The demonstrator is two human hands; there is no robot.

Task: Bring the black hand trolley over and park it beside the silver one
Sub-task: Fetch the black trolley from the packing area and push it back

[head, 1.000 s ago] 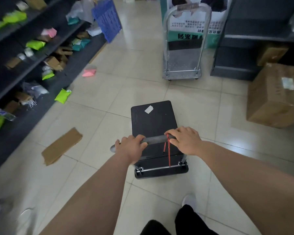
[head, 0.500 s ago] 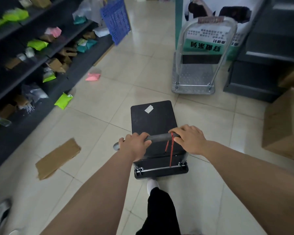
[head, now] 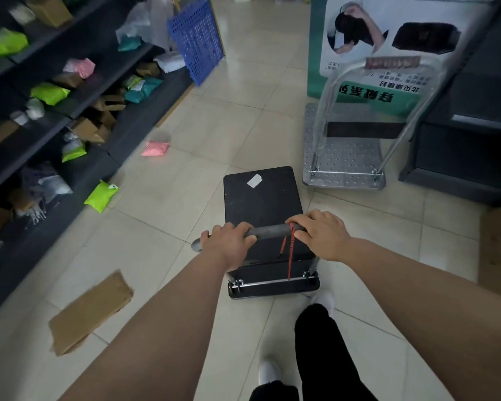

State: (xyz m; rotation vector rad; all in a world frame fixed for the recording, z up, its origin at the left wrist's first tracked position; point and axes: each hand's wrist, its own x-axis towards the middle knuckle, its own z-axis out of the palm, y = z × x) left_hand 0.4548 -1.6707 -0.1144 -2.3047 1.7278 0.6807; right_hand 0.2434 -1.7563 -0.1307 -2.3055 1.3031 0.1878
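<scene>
The black hand trolley (head: pixel 262 201) rolls on the tiled floor right in front of me, a white sticker on its flat deck and a red cord hanging from its grey handle bar. My left hand (head: pixel 229 244) grips the bar's left end and my right hand (head: pixel 320 234) grips its right end. The silver trolley (head: pixel 344 157) stands ahead to the right, its perforated deck empty and its tubular handle upright. Its near left corner lies just beyond the black deck's far right corner.
Dark shelves (head: pixel 41 117) with parcels line the left side. A flat cardboard piece (head: pixel 90 312), a green parcel (head: pixel 100 195) and a pink parcel (head: pixel 155 148) lie on the floor at left. A dark cabinet (head: pixel 460 157) and a standing poster (head: pixel 388 39) sit at right.
I have walked forward pushing the black trolley; the silver trolley is much closer and further right in view. Both hands have kept their grip on the bar.
</scene>
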